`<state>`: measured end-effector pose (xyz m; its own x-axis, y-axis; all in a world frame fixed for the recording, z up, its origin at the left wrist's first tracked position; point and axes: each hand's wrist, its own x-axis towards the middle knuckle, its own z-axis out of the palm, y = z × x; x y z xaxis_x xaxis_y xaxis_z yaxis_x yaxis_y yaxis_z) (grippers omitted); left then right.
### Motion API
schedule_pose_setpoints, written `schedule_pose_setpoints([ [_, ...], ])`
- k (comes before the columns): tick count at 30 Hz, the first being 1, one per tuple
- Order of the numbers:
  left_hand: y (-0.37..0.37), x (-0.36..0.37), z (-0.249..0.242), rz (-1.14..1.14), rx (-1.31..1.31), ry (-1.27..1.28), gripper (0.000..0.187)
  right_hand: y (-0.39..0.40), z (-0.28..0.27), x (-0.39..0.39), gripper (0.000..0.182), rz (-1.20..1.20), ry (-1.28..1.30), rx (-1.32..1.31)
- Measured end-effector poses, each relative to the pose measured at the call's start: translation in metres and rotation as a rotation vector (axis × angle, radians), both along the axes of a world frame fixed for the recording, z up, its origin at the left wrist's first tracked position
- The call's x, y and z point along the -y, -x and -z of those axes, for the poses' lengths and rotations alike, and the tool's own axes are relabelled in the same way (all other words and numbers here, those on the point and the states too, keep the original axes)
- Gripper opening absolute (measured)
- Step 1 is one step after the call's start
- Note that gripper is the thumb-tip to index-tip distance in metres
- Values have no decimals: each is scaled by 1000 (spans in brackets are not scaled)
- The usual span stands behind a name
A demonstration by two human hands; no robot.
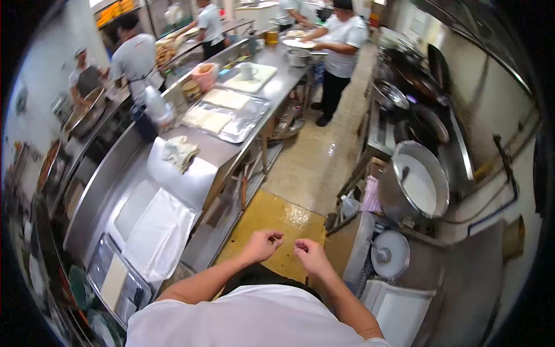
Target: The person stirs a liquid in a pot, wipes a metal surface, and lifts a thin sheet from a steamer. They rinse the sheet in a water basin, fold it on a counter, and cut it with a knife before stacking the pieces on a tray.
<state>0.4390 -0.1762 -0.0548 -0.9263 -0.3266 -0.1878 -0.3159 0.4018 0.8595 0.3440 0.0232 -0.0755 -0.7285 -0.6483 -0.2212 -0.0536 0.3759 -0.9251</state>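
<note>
Head view: your bare left hand (263,245) and bare right hand (311,255) hover empty, fingers half-curled, above yellow rectangular floor mat (272,222).

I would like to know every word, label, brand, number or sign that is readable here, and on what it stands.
No text can be read.
The light-coloured shirt at upper left shows a small reddish mark, too small and blurred to read.

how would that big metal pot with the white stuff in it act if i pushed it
The pot is probably heavy, being wide and holding a broad pool of white contents. Those look fluid, so a push might make them slosh. The dark utensil in them could shift too.
</note>
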Motion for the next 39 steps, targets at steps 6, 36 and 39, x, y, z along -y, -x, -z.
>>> schedule_pose_setpoints([
  [6, -29, 96, -25, -286, -128, 15, 27, 10, -51, 112, 33, -186, -35, -89],
  [36, -119, 422, 40, -871, -280, -347, 25, 32, -5, 664, 30, -566, -216, -798],
  [39, -117, 420, 37, -887, -352, -277, 23, 27, -20, 629, 27, -553, -190, -798],
])
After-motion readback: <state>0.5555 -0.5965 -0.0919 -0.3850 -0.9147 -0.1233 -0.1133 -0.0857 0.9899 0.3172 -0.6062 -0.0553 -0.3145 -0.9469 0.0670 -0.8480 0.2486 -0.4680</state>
